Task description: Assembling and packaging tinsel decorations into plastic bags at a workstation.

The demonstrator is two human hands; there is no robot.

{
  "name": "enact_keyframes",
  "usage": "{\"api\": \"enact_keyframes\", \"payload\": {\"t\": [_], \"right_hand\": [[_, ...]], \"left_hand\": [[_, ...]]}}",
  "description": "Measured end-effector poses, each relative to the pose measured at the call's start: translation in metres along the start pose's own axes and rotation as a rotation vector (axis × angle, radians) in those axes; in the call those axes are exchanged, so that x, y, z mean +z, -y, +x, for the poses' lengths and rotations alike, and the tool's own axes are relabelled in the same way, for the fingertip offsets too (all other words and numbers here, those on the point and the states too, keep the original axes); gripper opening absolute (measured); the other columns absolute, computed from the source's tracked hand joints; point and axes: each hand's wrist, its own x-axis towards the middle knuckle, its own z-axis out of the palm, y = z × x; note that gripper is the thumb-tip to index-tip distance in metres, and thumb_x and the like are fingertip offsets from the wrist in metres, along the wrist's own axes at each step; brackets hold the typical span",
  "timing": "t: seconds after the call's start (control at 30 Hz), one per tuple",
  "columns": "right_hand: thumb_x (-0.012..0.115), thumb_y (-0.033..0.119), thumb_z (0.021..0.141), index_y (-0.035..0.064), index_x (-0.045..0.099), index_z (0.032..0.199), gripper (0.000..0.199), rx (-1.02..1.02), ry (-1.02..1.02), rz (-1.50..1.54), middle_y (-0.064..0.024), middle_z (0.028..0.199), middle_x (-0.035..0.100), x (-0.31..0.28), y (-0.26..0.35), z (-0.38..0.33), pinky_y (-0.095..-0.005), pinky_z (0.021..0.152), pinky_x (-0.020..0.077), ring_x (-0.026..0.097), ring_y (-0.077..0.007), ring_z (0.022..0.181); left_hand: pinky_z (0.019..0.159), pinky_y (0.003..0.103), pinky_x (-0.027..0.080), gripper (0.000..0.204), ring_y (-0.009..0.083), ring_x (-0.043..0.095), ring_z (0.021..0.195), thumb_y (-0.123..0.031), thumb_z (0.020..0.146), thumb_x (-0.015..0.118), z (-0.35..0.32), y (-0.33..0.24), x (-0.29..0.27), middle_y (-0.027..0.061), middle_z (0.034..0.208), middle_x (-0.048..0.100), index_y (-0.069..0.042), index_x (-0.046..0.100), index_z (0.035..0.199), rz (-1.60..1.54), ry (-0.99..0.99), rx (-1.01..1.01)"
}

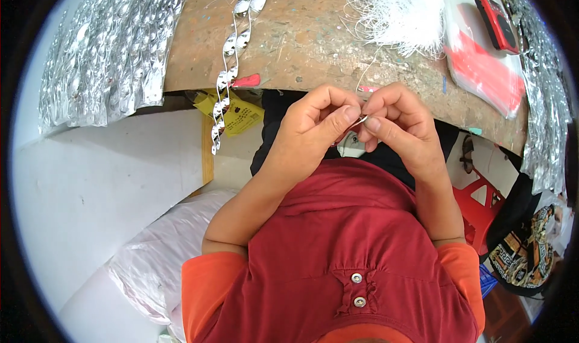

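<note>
My left hand (319,118) and my right hand (403,123) meet just in front of the table's edge, fingers curled and thumbs pressed toward each other. Between the fingertips is a short, thin, pale bit of white string (362,120), pinched from both sides. Something dark red shows under the left thumb, too small to name. A strand rises from behind the fingers toward a tangled heap of white string (401,17) at the back of the table. The inner fingers are partly hidden.
Silver twisted foil strips (232,59) hang over the edge of the worn wooden table (289,47). More foil spirals (111,53) drape at left and right (540,95). A red-black device (497,24) lies on clear plastic bags (482,65). A red stool (476,207) stands lower right.
</note>
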Motion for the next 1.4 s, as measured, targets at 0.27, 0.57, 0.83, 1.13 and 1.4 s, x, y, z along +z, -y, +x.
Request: {"api": "enact_keyframes", "payload": {"t": [0.27, 0.57, 0.83, 1.13, 1.4], "right_hand": [[0.057, 0.011, 0.090, 0.0009, 0.056, 0.105, 0.018, 0.006, -0.017, -0.290, -0.0029, 0.076, 0.059, -0.001, 0.008, 0.001, -0.0191, 0.055, 0.0437, 0.056, -0.0062, 0.066], [0.057, 0.016, 0.091, 0.0028, 0.059, 0.095, 0.014, -0.009, -0.087, 0.017, -0.0020, 0.065, 0.057, -0.010, 0.003, 0.003, -0.0169, 0.043, 0.0361, 0.048, -0.0046, 0.050], [0.057, 0.020, 0.091, 0.0037, 0.057, 0.093, 0.016, 0.119, -0.107, 0.184, -0.0038, 0.064, 0.055, -0.018, -0.004, 0.006, -0.0145, 0.039, 0.0224, 0.033, -0.0015, 0.044], [0.055, 0.016, 0.092, 0.0030, 0.057, 0.094, 0.013, 0.185, -0.075, 0.332, -0.0055, 0.067, 0.058, -0.017, -0.018, 0.010, -0.0142, 0.038, 0.0215, 0.034, -0.0006, 0.044], [0.056, 0.016, 0.092, 0.0033, 0.057, 0.093, 0.013, 0.198, -0.052, 0.348, -0.0058, 0.068, 0.060, -0.013, -0.019, 0.010, -0.0138, 0.037, 0.0219, 0.033, -0.0006, 0.042]], "left_hand": [[0.084, 0.027, 0.044, 0.016, 0.0109, 0.054, 0.091, -0.019, 0.092, 0.057, 0.006, -0.002, 0.007, 0.0079, 0.113, 0.055, -0.003, 0.057, 0.093, -0.242, 0.011, 0.155], [0.075, 0.024, 0.046, 0.038, 0.0086, 0.053, 0.084, -0.004, 0.089, 0.057, 0.001, 0.019, 0.009, 0.0063, 0.108, 0.057, -0.001, 0.046, 0.125, 0.078, 0.085, 0.191], [0.061, 0.021, 0.045, 0.040, 0.0092, 0.054, 0.077, 0.001, 0.085, 0.055, -0.024, -0.002, -0.023, 0.0051, 0.097, 0.059, -0.006, 0.057, 0.124, 0.570, 0.095, 0.233], [0.064, 0.022, 0.046, 0.042, 0.0108, 0.056, 0.081, 0.000, 0.086, 0.056, -0.048, 0.012, -0.041, 0.0053, 0.103, 0.058, -0.004, 0.053, 0.128, 0.438, 0.034, 0.028], [0.070, 0.021, 0.047, 0.047, 0.0099, 0.055, 0.089, -0.002, 0.086, 0.058, -0.051, 0.015, -0.046, 0.0043, 0.108, 0.057, -0.004, 0.048, 0.132, 0.333, 0.050, -0.117]]}}
